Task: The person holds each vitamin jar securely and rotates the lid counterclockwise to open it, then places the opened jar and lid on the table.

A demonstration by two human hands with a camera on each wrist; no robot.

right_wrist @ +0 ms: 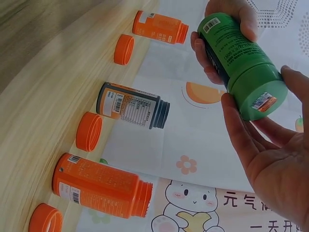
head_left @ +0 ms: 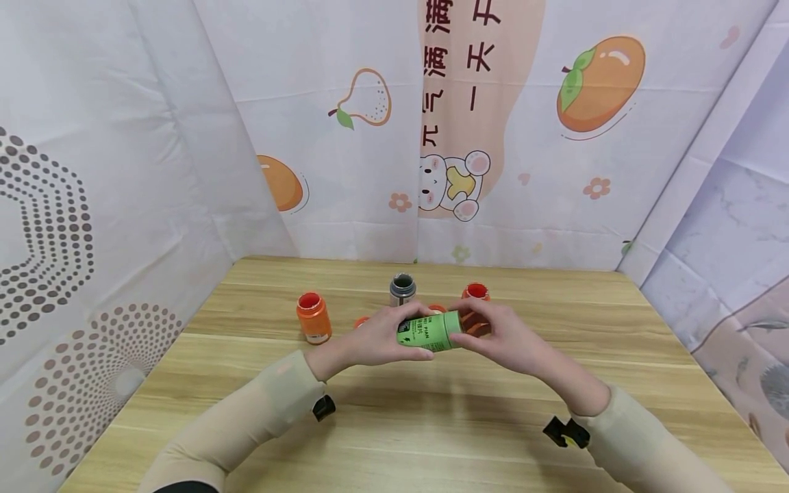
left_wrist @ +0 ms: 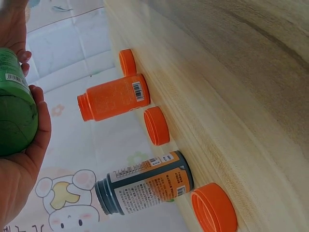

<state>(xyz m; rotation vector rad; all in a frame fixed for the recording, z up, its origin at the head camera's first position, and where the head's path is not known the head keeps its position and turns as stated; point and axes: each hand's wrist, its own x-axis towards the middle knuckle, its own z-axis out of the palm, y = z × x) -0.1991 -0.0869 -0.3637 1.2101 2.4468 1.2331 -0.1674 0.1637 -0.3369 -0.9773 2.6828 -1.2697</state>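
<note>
A green bottle [head_left: 422, 333] with its green cap [right_wrist: 256, 89] on is held sideways above the table between both hands. My left hand [head_left: 372, 338] grips the body near the base, fingers on one side and thumb on the other. The right hand [head_left: 502, 335] has its thumb and fingers around the cap end. A small sticker [right_wrist: 264, 102] shows on the cap's top. Beyond the hands stand a grey open bottle [head_left: 403, 287], an orange open bottle [head_left: 476, 292] partly hidden by the right hand, and another orange open bottle [head_left: 314, 318] at the left.
Orange caps lie on the wooden table [head_left: 394, 445] between and beside the bottles: one cap [right_wrist: 124, 49] by the left orange bottle, another cap [right_wrist: 89, 132] by the grey one, a third cap [right_wrist: 46, 218] past the right bottle. A printed curtain [head_left: 345, 171] hangs behind the table.
</note>
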